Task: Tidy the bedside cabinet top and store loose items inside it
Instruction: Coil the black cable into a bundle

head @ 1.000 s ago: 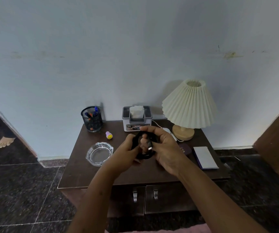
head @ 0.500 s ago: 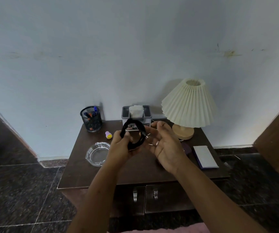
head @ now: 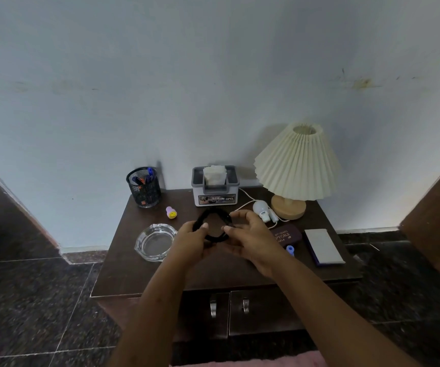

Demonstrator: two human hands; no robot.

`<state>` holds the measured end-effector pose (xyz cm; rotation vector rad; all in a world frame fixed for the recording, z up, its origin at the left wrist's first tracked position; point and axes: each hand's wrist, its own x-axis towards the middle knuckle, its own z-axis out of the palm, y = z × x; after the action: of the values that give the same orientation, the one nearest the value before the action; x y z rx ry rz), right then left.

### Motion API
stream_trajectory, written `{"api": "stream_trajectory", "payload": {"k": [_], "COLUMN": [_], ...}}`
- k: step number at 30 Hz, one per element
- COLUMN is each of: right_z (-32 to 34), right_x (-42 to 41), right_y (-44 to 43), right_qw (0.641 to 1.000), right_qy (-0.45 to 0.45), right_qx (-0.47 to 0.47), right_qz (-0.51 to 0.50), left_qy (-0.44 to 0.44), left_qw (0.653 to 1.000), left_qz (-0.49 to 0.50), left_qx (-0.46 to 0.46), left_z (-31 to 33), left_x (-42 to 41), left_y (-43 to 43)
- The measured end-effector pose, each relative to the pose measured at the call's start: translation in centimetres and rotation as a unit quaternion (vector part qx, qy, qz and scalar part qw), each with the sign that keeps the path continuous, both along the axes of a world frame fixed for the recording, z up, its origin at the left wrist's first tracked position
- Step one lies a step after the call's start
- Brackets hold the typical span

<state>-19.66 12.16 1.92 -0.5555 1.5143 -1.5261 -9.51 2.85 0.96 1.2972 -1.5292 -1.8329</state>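
Both hands hold a black coiled cable [head: 211, 216] as a loop above the middle of the dark wooden cabinet top [head: 213, 274]. My left hand [head: 191, 241] grips the loop's left side. My right hand [head: 250, 235] pinches its right side with thumb and fingers. Loose on the top lie a small purple and yellow smiley stamp [head: 171, 212], a glass ashtray [head: 155, 242], a white plug adapter [head: 261, 210], a maroon glasses case [head: 285, 235], a small blue piece [head: 290, 250] and a grey notebook [head: 323, 246].
A mesh pen holder [head: 144, 190], a tissue box [head: 215, 186] and a pleated lamp [head: 297, 165] stand along the wall at the back. Two cabinet doors with metal handles [head: 213, 308] are closed below. Dark tiled floor lies around.
The coil has come down from in front of the tissue box to lower over the cabinet top. My right hand has closed back onto its right side, uncovering the adapter and glasses case.
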Motion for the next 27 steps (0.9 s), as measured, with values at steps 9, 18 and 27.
{"api": "stream_trajectory", "payload": {"k": [9,18,27], "right_z": [-2.6,-5.7,-7.4], "right_x": [-1.0,-2.4,-2.1], "right_y": [-0.8,-2.9,-3.5], "right_qw": [0.983,0.908,0.844], "right_qy": [0.165,0.359,0.432], "right_qx": [0.077,0.197,0.258], "right_qz": [0.004,0.092,0.186], "left_qy": [-0.082,-0.129,-0.191], "left_qw": [0.996,0.991,0.977], "left_qz": [-0.017,-0.034,-0.090], "left_qx": [0.009,-0.022,-0.028], "left_z": [-3.0,-5.0,-6.9], "left_x": [-0.6,-1.3,-2.6], "left_y": [-0.9,-1.2,-1.1]}}
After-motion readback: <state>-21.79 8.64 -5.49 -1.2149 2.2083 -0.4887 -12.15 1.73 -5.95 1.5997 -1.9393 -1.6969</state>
